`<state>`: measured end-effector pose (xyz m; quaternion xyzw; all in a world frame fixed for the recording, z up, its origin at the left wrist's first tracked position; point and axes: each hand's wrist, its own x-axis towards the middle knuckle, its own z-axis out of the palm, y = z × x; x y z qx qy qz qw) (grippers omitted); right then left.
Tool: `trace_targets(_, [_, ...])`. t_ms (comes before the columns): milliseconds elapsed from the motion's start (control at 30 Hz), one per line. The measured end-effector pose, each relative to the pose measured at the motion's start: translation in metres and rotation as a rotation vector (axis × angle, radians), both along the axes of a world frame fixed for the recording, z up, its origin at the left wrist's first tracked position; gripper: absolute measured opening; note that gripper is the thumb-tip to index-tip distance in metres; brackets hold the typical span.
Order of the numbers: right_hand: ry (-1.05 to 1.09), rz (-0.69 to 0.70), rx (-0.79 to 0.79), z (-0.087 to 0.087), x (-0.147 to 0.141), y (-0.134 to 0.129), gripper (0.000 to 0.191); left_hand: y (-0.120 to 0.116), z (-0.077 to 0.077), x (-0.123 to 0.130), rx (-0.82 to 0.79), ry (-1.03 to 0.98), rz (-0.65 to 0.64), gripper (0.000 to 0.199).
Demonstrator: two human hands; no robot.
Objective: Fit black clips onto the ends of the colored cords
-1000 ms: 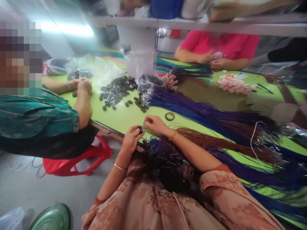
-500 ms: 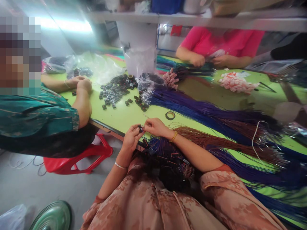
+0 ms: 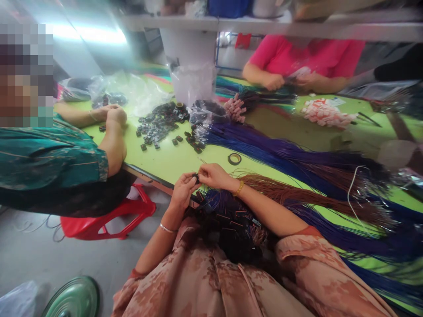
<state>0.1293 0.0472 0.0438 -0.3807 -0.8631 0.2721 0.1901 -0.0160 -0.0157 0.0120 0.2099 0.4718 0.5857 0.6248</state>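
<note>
My left hand [image 3: 183,191] is closed in a pinch on a small black connector housing [image 3: 196,178]. My right hand [image 3: 216,177] meets it from the right, thumb and fingertips pressed together against the housing; whatever is between them is too small to make out. A thin pale rod [image 3: 202,161] shows just above the right fingers. Below both hands, a bundle of dark wires with black connectors [image 3: 234,218] lies over my lap and the table edge. Brown wires [image 3: 280,187] run from beside my right wrist across the table.
The green tabletop [image 3: 158,165] carries a pile of black housings [image 3: 160,125], a tape roll [image 3: 234,159], blue-purple wire bundles [image 3: 264,143] and pink-white connectors [image 3: 325,113]. One co-worker's hands [image 3: 114,115] rest at left, another's [image 3: 276,82] across. A red stool [image 3: 99,218] stands at left.
My left hand has moved slightly right and turned, bringing the black housing closer against my right fingertips. My right hand stays nearly in place.
</note>
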Motion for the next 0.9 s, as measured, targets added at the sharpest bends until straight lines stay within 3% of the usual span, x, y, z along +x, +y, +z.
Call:
trace_targets(133, [-0.072, 0.067, 0.136, 0.000, 0.001, 0.000, 0.010, 0.002, -0.002, -0.001, -0.023, -0.006, 0.023, 0.028])
trace_targets(500, [0.069, 0.062, -0.060, -0.003, 0.003, 0.004, 0.011, 0.001, 0.004, -0.001, -0.029, 0.060, 0.043, 0.029])
trace_targets(633, [0.182, 0.015, -0.207, 0.004, 0.006, 0.018, 0.019, -0.018, 0.024, 0.014, 0.148, 0.286, 0.090, 0.025])
trace_targets(700, [0.189, -0.002, -0.251, 0.010, 0.004, 0.023, 0.020, -0.034, 0.039, 0.026, 0.305, 0.460, -0.018, 0.022])
trace_targets(767, [0.118, 0.059, -0.256, 0.013, -0.002, 0.023, 0.018, -0.048, 0.052, 0.041, 0.467, 0.556, -0.290, 0.019])
trace_targets(833, [-0.006, 0.146, -0.239, 0.012, -0.014, 0.017, 0.015, -0.059, 0.057, 0.056, 0.621, 0.631, -0.550, 0.023])
trace_targets(900, [-0.135, 0.173, -0.187, 0.008, -0.027, 0.007, 0.014, -0.064, 0.055, 0.067, 0.781, 0.790, -0.683, 0.035])
